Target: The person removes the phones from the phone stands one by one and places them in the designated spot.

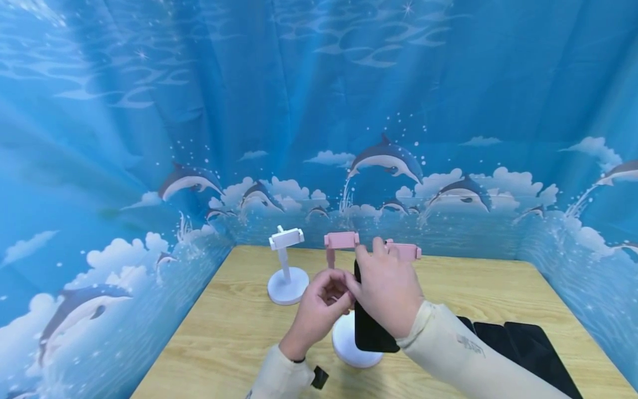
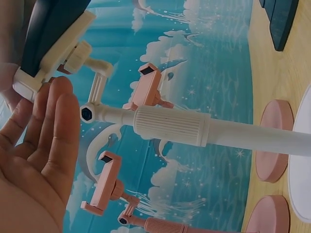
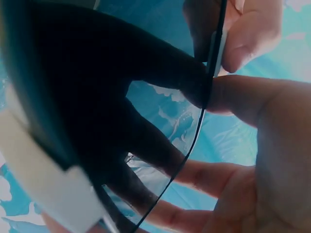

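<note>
A black smartphone (image 1: 371,332) is gripped along its edges by my right hand (image 1: 389,282). Its glossy face reflects the fingers in the right wrist view. Behind the phone is the clamp (image 2: 58,53) of a white phone stand (image 2: 170,127), whose round base (image 1: 353,354) rests on the table. My left hand (image 1: 319,310) pinches the clamp's end at the phone's side, thumb and fingers bent. In the left wrist view its fingers (image 2: 60,131) touch the white clamp jaw. The right wrist view also shows part of the white clamp (image 3: 53,179) against the phone.
Another white phone stand (image 1: 285,277) stands at the back left. Two pink phone stands, one with its holder (image 1: 341,240) and one with its holder (image 1: 407,252) showing, stand behind my hands. Several black phones (image 1: 523,343) lie on the wooden table (image 1: 214,332) at the right. A dolphin-print curtain surrounds it.
</note>
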